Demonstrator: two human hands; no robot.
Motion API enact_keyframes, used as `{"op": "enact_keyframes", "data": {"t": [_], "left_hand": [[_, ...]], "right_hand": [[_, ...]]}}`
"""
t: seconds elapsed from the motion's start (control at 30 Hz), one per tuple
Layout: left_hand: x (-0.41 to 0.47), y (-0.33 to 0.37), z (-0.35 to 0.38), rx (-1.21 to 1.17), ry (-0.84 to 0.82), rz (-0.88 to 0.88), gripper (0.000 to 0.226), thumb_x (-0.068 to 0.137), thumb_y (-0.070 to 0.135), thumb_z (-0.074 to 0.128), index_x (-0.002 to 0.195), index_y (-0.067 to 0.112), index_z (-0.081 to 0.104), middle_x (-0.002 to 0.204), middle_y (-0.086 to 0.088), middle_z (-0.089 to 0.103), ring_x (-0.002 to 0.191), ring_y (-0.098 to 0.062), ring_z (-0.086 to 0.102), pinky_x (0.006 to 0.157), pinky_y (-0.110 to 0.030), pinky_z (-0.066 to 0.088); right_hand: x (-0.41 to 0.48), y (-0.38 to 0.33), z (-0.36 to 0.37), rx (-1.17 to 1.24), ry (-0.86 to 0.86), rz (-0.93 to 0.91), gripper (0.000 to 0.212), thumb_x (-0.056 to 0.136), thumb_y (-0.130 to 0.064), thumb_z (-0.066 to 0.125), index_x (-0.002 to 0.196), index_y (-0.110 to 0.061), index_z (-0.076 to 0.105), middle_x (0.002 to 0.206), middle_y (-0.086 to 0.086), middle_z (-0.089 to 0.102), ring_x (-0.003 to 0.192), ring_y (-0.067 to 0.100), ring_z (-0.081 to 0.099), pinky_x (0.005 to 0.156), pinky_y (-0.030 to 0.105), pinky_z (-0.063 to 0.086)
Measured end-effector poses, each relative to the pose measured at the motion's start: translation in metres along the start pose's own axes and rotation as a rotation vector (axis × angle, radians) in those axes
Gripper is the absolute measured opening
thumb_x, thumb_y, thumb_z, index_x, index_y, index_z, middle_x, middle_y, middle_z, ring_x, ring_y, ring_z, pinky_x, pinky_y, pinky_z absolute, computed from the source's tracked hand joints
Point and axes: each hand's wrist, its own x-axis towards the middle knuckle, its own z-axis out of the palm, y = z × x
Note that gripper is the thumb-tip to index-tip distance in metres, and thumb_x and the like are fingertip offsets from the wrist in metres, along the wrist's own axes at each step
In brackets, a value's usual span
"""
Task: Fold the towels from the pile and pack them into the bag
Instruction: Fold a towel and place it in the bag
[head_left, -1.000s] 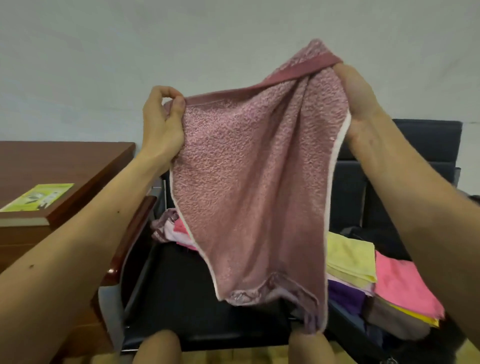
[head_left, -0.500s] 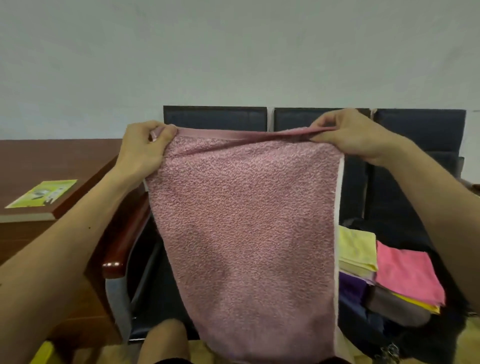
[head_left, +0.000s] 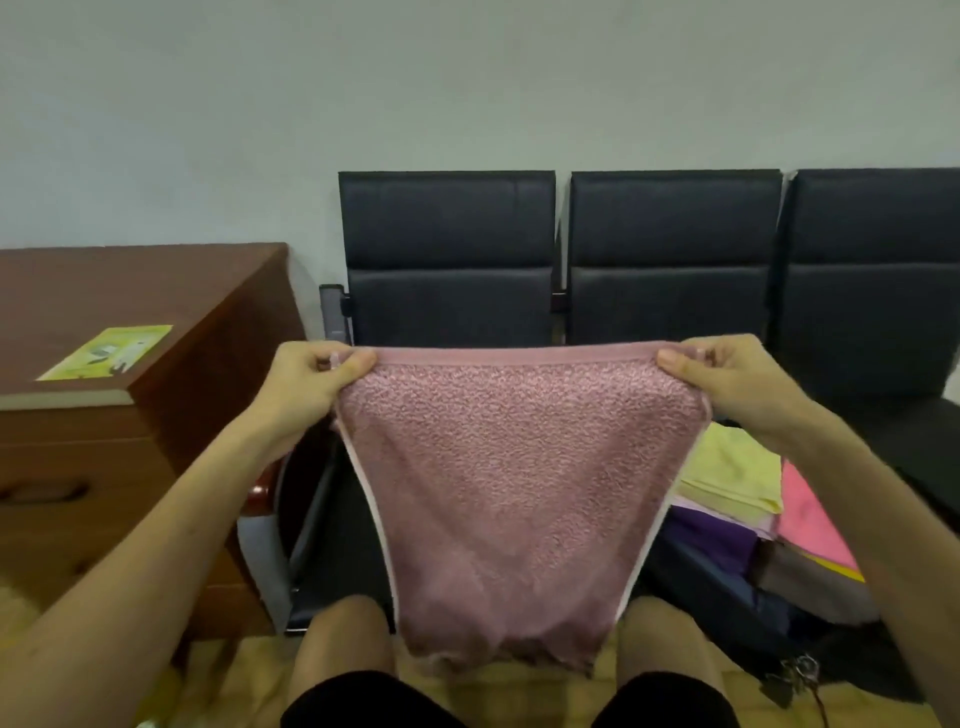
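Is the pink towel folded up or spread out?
Spread out. The pink towel hangs flat, top edge stretched between the left hand and right hand.

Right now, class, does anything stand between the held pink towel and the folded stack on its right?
Nothing visible does. The left hand and right hand pinch the top corners of the pink towel, which hangs before the chair. The folded stack lies just right of it, with nothing between them.
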Motion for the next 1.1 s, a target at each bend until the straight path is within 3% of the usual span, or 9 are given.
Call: {"op": "enact_keyframes", "data": {"t": [0.17,0.43,0.53,0.6,0.7,0.8,0.87,0.97,1.1], "left_hand": [[-0.033,-0.046,0.034,-0.232,0.032,-0.220,0.029,0.089,0.025,0.068,0.090,-0.003,0.075,0.087,-0.014,0.071,0.080,-0.018,0.063,0.078,-0.035,0.051],[-0.095,-0.079,0.085,-0.463,0.138,-0.435,0.034,0.082,0.030,0.072,0.093,-0.001,0.076,0.094,-0.022,0.074,0.088,-0.027,0.067,0.084,-0.039,0.053],[-0.110,-0.076,0.099,-0.559,0.207,-0.502,0.028,0.089,0.021,0.069,0.089,-0.007,0.073,0.085,-0.022,0.071,0.078,-0.024,0.065,0.071,-0.029,0.056],[-0.117,-0.073,0.106,-0.612,0.222,-0.546,0.024,0.092,0.016,0.066,0.085,-0.007,0.071,0.077,-0.018,0.068,0.070,-0.021,0.063,0.060,-0.023,0.055],[-0.122,-0.075,0.115,-0.634,0.189,-0.557,0.022,0.087,0.023,0.072,0.074,0.005,0.075,0.075,-0.014,0.069,0.075,-0.025,0.065,0.075,-0.036,0.056],[-0.123,-0.074,0.122,-0.586,0.157,-0.540,0.024,0.080,0.030,0.078,0.078,0.007,0.078,0.080,-0.018,0.072,0.083,-0.030,0.067,0.086,-0.048,0.053],[-0.126,-0.068,0.128,-0.581,0.129,-0.538,0.023,0.085,0.024,0.072,0.085,0.002,0.078,0.085,-0.022,0.073,0.082,-0.030,0.069,0.082,-0.045,0.057],[-0.129,-0.056,0.135,-0.577,0.077,-0.523,0.019,0.091,0.013,0.067,0.088,-0.003,0.076,0.082,-0.020,0.073,0.075,-0.023,0.069,0.066,-0.030,0.058],[-0.132,-0.045,0.142,-0.565,0.015,-0.512,0.017,0.093,0.010,0.065,0.086,0.001,0.077,0.080,-0.017,0.074,0.073,-0.020,0.071,0.061,-0.025,0.055]], "right_hand": [[-0.034,0.051,0.051,0.275,0.179,0.131,0.021,0.095,-0.021,0.063,0.081,-0.016,0.077,0.078,0.006,0.072,0.077,0.020,0.063,0.071,0.036,0.050],[-0.090,0.089,0.117,0.443,0.232,0.368,0.018,0.093,-0.019,0.065,0.088,-0.006,0.076,0.080,0.016,0.071,0.078,0.021,0.061,0.072,0.036,0.049],[-0.105,0.080,0.132,0.562,0.242,0.433,0.019,0.094,-0.009,0.061,0.085,0.003,0.073,0.076,0.015,0.066,0.071,0.020,0.059,0.059,0.025,0.049],[-0.111,0.077,0.140,0.598,0.221,0.478,0.022,0.094,-0.010,0.061,0.080,-0.002,0.075,0.076,0.015,0.068,0.069,0.020,0.062,0.060,0.027,0.051],[-0.113,0.075,0.151,0.593,0.184,0.510,0.020,0.093,-0.017,0.064,0.083,-0.007,0.077,0.085,0.028,0.066,0.078,0.028,0.063,0.068,0.039,0.054],[-0.109,0.070,0.162,0.566,0.171,0.497,0.018,0.092,-0.018,0.066,0.084,-0.007,0.078,0.085,0.027,0.065,0.079,0.027,0.062,0.062,0.033,0.057],[-0.105,0.064,0.168,0.562,0.149,0.484,0.018,0.092,-0.019,0.066,0.086,-0.008,0.079,0.089,0.030,0.067,0.079,0.030,0.065,0.064,0.037,0.059],[-0.102,0.056,0.176,0.565,0.102,0.470,0.019,0.093,-0.021,0.065,0.089,-0.008,0.079,0.095,0.034,0.067,0.091,0.048,0.067,0.082,0.055,0.058],[-0.100,0.043,0.185,0.544,0.065,0.413,0.021,0.093,-0.021,0.064,0.086,-0.008,0.079,0.087,0.023,0.073,0.081,0.036,0.070,0.081,0.059,0.055]]}}
